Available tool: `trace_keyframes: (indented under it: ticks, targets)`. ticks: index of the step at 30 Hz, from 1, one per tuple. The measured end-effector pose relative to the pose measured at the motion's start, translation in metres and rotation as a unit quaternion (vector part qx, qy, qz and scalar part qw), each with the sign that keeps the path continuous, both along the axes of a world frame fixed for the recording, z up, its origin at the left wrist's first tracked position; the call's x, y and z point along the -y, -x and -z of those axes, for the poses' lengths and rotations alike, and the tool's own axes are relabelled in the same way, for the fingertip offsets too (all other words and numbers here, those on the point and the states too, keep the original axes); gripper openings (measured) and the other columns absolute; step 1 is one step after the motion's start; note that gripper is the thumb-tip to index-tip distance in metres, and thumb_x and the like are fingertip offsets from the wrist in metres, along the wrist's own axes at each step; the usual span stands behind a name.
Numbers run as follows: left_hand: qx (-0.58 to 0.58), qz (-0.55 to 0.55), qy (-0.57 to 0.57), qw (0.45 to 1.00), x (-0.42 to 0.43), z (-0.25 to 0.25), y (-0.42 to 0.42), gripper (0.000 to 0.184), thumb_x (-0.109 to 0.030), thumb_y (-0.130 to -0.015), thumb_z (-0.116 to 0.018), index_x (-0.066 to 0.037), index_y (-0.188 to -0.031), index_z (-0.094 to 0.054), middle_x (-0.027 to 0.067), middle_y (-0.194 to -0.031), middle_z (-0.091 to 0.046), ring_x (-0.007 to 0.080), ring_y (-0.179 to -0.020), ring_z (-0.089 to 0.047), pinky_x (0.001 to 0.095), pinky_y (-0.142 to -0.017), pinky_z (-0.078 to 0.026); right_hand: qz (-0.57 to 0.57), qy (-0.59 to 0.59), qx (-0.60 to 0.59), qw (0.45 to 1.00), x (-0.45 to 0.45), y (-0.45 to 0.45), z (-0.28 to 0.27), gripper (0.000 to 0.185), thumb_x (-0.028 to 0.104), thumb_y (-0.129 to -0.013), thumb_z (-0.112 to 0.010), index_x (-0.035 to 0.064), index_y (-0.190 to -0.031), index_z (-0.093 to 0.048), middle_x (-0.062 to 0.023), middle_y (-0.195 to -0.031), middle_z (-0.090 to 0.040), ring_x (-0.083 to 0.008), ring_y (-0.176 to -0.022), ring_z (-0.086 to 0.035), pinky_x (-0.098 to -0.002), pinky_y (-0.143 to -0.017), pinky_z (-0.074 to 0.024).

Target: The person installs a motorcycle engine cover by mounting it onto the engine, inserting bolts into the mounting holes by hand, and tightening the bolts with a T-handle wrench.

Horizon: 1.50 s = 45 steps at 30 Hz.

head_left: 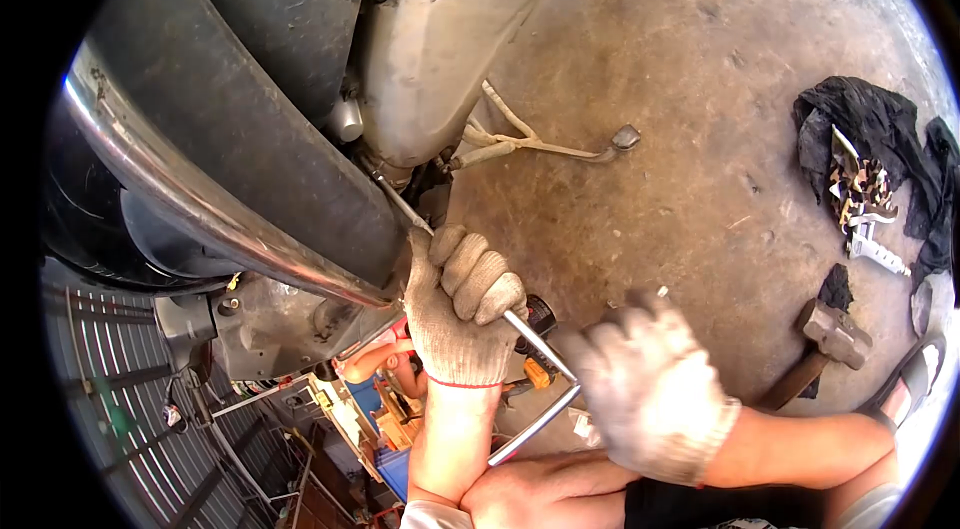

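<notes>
The left grip [465, 304], gloved in coarse off-white knit with a red-edged cuff, is closed around a smooth, silvery metal bar [541, 341]. The bar's far end meets the machine beside the pale housing [425, 49]; beyond the grip it bends sharply back toward the person's legs [550, 494]. The right grip [650, 389], in a similar soiled knit glove, is motion-blurred with fingers partly curled, just beside the bend; whether it touches the bar or holds anything cannot be told. The housing is scuffed and rounded, with raised letters of which "HON" can be read; the smaller characters below are illegible. To its left curve a dull, dark panel [250, 119] and a glossy chromed tube [200, 194]. A forked, dirty metal stand [535, 143] ends in a dark pad above the stained, rough floor [700, 159]. At right lie a blocky-headed hammer [838, 333] with a wooden handle and a crumpled black cloth [870, 114].
</notes>
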<state>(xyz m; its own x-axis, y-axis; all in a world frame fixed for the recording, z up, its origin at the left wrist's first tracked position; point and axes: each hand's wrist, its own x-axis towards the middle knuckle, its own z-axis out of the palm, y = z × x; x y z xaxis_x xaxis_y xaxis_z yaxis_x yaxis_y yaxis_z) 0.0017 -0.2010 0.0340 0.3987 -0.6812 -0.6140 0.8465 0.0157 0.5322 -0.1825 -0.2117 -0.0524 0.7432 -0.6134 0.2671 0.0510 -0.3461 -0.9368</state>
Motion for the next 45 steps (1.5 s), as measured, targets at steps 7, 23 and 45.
trace_keyframes:
  ticks: [7,23,45]
  targets:
    - [-0.015,0.004,0.025,1.000,-0.002,-0.005,-0.001,0.041,-0.038,-0.109,-0.040,-0.016,-0.074,-0.039,-0.0050,-0.061,-0.026,0.0082,-0.049,-0.028,0.0265,-0.049,-0.026,0.005,-0.118,0.013,0.993,-0.011,-0.038,-0.020,0.028,0.019,-0.084,-0.070,-0.0010,-0.101,-0.062,-0.0113,-0.060,-0.056,-0.0325,-0.055,-0.057,-0.0391,-0.062,-0.0455]
    - [0.656,0.272,-0.015,0.704,-0.044,-0.034,0.042,0.055,-0.057,-0.103,-0.042,-0.005,-0.093,-0.053,0.0090,-0.090,-0.050,0.0256,-0.083,-0.054,0.0391,-0.078,-0.046,-0.020,-0.357,0.075,0.931,-0.033,-0.041,-0.026,0.027,0.017,-0.092,-0.059,-0.0044,-0.105,-0.049,-0.0263,-0.064,-0.061,-0.0475,-0.064,-0.063,-0.0529,-0.056,-0.0485]
    - [0.514,0.693,-0.097,0.496,-0.025,-0.052,0.047,0.058,-0.029,-0.082,-0.076,-0.002,-0.131,-0.058,0.0152,-0.117,-0.066,0.0289,-0.110,-0.064,0.0386,-0.095,-0.050,-0.032,-0.316,0.236,0.919,-0.056,-0.050,-0.026,0.028,0.016,-0.083,-0.064,0.0069,-0.110,-0.064,-0.0149,-0.106,-0.066,-0.0359,-0.093,-0.065,-0.0412,-0.077,-0.0539]
